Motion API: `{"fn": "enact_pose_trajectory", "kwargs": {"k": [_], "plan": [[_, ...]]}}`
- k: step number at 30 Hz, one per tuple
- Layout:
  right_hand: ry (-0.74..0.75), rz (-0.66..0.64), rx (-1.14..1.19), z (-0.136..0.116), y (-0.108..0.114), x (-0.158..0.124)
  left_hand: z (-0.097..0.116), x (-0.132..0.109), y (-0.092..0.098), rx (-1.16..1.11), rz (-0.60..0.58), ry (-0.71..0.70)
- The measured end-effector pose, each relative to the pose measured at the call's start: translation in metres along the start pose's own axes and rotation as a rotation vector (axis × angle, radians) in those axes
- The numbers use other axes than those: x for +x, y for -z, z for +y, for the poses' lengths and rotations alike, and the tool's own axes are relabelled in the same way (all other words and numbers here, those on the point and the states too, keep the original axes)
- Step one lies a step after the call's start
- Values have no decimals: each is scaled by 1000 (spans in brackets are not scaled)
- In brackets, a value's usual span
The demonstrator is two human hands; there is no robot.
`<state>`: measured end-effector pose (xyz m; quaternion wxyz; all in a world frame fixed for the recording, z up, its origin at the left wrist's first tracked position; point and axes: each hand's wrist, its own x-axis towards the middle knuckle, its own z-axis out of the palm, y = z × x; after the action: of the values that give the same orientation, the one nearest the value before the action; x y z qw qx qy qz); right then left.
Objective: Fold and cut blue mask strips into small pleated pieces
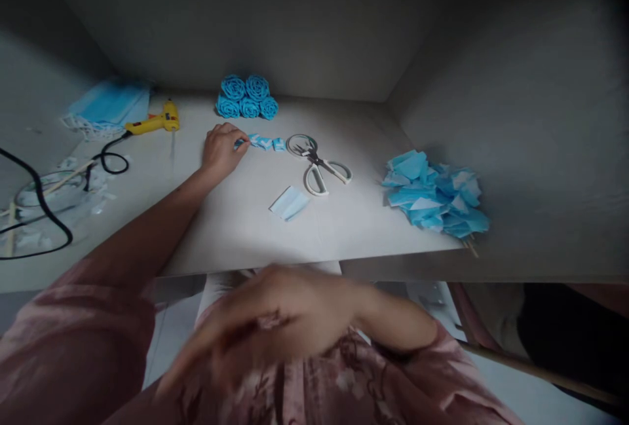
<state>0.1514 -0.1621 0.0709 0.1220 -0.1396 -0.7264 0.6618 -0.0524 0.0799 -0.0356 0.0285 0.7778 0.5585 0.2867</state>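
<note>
The left hand's [222, 152] fingers are bent and touching the left end of a row of folded blue pieces [265, 143], midway along the desk [236, 219]; I cannot tell whether they grasp. The right hand [297, 307], blurred, has fingers released and extended, before the front edge. I find scissors [319, 162] right of the row, five blue rosettes [249, 99] by the back edge, and a blue bunch [432, 196] by the right edge.

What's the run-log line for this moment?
left hand: at small blue pieces | right hand: blurred, grip unclear | scissors: on table | glue gun: beside blue masks | blue flowers: stacked at back
</note>
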Motion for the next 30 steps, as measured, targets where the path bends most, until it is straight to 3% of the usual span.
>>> {"fn": "enact_pose_trajectory", "kwargs": {"k": [1,3,5,7,11,15,19,30], "plan": [[31,44,-45,0,21,-2,-1,-2,1,11,-11,-4],[71,444,-393,8,68,-5,-3,-4,2,33,-22,-11],[-6,708,-731,21,116,-1,-3,-5,3,41,-16,-22],[-162,783,-945,36,156,11,-3,-6,4,34,-13,-44],[-359,687,-1178,60,199,50,-2,-7,1,35,-22,-86],[-479,579,-1284,71,214,82,-3,-8,-4,72,-8,-123],[-557,540,-1334,77,230,92,-2,-8,-6,102,-37,-149],[-385,374,-1192,88,270,94,-2,-9,-12,87,-57,-143]]}}
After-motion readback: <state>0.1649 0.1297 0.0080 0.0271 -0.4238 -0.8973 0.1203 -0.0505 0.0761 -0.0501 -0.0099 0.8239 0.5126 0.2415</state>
